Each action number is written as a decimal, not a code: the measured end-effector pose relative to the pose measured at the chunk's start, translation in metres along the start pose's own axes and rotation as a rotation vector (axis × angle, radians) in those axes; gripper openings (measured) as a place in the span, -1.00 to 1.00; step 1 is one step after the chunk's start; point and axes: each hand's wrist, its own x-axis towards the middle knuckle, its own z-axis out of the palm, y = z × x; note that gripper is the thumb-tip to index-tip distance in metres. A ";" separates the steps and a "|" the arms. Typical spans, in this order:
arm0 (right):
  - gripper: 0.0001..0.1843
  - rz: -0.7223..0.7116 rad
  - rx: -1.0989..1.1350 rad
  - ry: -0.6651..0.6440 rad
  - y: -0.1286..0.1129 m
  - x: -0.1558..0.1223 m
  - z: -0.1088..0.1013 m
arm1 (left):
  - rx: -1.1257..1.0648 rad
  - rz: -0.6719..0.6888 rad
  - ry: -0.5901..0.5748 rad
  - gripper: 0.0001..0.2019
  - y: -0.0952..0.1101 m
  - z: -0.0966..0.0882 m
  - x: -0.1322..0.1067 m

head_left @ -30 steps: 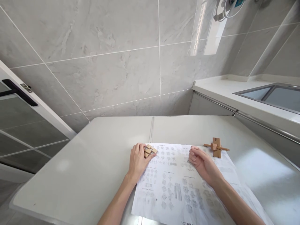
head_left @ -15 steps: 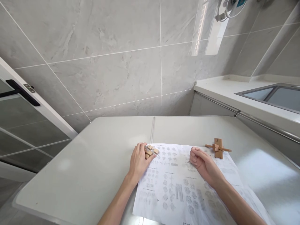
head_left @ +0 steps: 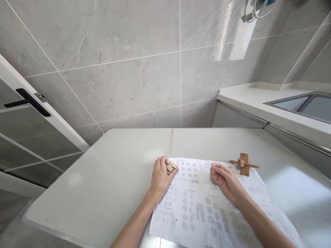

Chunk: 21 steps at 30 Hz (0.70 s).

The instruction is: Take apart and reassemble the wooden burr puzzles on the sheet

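The left hand (head_left: 161,175) is closed around a small cluster of wooden blocks (head_left: 172,167), with the fingers behind it and the thumb in front; at least 3 pale square ends show past the grip. The blocks are at the upper left corner of a printed sheet (head_left: 190,191) on the white tabletop (head_left: 90,186)

The right hand (head_left: 226,181) is over the sheet's upper right part, narrow, with its fingers curled in and the thumb along them; whether it holds anything small, I cannot tell

Near that hand, just beyond it, a wooden cross (head_left: 245,165) is at the sheet's upper right edge: 1 flat piece with a dark mark, crossed by 1 thin stick and a small block. The sheet bears rows of grey figures

A grey tiled wall (head_left: 124,93) rises behind, with a door (head_left: 62,125) at left and a sink (head_left: 297,113) in the counter (head_left: 240,93) at right
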 end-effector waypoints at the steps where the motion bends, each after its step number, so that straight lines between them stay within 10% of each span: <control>1: -0.70 -0.001 -0.012 -0.002 0.001 0.000 0.000 | -0.007 -0.007 -0.003 -0.46 0.000 0.000 0.000; 15: -0.65 0.037 -0.257 -0.045 0.004 -0.006 0.004 | -0.194 -0.102 -0.053 -0.54 0.014 -0.015 -0.002; 21: -0.62 -0.031 -0.286 -0.038 0.002 -0.006 0.008 | -0.386 0.105 -0.362 -0.43 0.046 -0.012 -0.016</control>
